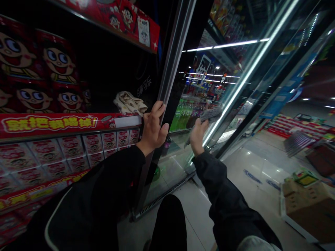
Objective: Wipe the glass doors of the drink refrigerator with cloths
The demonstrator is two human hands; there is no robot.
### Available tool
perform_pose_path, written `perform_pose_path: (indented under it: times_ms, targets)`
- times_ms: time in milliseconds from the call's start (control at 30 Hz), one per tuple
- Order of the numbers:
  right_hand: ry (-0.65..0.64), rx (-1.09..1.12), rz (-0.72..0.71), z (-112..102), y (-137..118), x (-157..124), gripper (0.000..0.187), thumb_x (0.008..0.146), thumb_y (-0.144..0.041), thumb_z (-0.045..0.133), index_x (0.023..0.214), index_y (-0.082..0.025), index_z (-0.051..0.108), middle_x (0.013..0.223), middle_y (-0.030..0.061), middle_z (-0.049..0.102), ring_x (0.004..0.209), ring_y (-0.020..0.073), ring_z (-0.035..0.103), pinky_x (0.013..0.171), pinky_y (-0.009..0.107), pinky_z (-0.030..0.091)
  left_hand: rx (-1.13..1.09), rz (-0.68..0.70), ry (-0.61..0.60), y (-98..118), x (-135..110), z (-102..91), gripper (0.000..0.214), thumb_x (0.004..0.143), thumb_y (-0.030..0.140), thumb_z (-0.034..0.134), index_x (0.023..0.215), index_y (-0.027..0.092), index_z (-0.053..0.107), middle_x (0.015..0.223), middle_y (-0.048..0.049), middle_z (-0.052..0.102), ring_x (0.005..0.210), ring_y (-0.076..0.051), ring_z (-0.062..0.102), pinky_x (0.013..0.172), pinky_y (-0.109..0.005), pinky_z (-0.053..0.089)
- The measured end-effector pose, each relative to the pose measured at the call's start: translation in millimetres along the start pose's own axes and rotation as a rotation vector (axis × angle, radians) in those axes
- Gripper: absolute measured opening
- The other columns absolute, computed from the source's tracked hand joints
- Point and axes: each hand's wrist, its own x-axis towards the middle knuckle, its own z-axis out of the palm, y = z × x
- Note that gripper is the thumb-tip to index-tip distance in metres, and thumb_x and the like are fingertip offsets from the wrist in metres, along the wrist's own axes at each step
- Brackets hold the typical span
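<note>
Your left hand (153, 127) is clenched, its fingers (157, 109) curled round the dark metal edge of a glass cooler door (172, 164). Your right hand (197, 136) is up against the glass, just right of that edge, with a grey cloth (210, 115) bunched at the fingertips. Light is poor and glare crosses the pane, so you probably have the cloth pinched, but I cannot tell whether those fingers are gripping it or only pressing it flat.

Green-labelled bottles (180, 118) stand behind the glass, beyond your right hand. A beige rag (129, 103) lies on a shelf of a red display (65, 123), just left of your left hand. Below it, stacked printed cartons (57, 150) fill the shelf.

Your own black sleeve (115, 181) and knee (169, 223) take up the lower frame, in front of the door's base. To the right, a cardboard box (306, 200) sits on a white pallet beside the tiled floor (251, 164).
</note>
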Motion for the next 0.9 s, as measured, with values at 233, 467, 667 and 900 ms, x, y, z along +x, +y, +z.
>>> perform_pose_path:
  times_ms: [233,467,667,900]
  targets:
    - [0.081,-0.009,-0.499,55.7,-66.6,-146.0,0.047,0.107,-0.036,0.052,0.154,-0.029,0.052,0.173,0.0190,0.038,0.166,0.0367,0.035,0.129,0.072,0.038,-0.025,-0.002,-0.003,-3.9,-1.1,-1.2,0.065,0.117,0.061,0.023,0.171,0.025,0.033,0.170,-0.0185,0.052,0.159,-0.033,0.055,0.125,-0.051,0.044]
    - [0.012,-0.082,-0.528,37.7,5.2,-90.7,0.017,0.099,-0.040,0.060,0.110,-0.031,0.070,0.133,0.0121,0.064,0.134,0.0318,0.058,0.120,0.064,0.048,-0.025,-0.009,-0.004,-4.7,-1.7,-1.5,0.065,0.117,0.060,0.025,0.172,0.027,0.031,0.174,-0.0171,0.048,0.161,-0.035,0.052,0.130,-0.054,0.041]
    - [0.047,-0.160,-0.193,-11.2,65.9,-13.1,0.033,0.104,-0.045,0.046,0.118,-0.020,0.065,0.139,0.0228,0.061,0.141,0.0360,0.051,0.125,0.070,0.039,-0.022,0.007,0.002,-3.8,-1.2,-0.4,0.063,0.117,0.057,0.027,0.172,0.026,0.030,0.174,-0.0170,0.049,0.159,-0.033,0.055,0.127,-0.050,0.043]
    - [0.015,-0.188,0.177,-69.9,76.0,62.7,0.038,0.110,-0.048,0.061,0.130,-0.017,0.069,0.134,0.0126,0.071,0.123,0.0262,0.068,0.114,0.054,0.056,-0.014,0.022,0.023,-2.8,0.9,0.6,0.060,0.118,0.054,0.032,0.170,0.024,0.033,0.173,-0.0177,0.051,0.158,-0.031,0.057,0.123,-0.044,0.044]
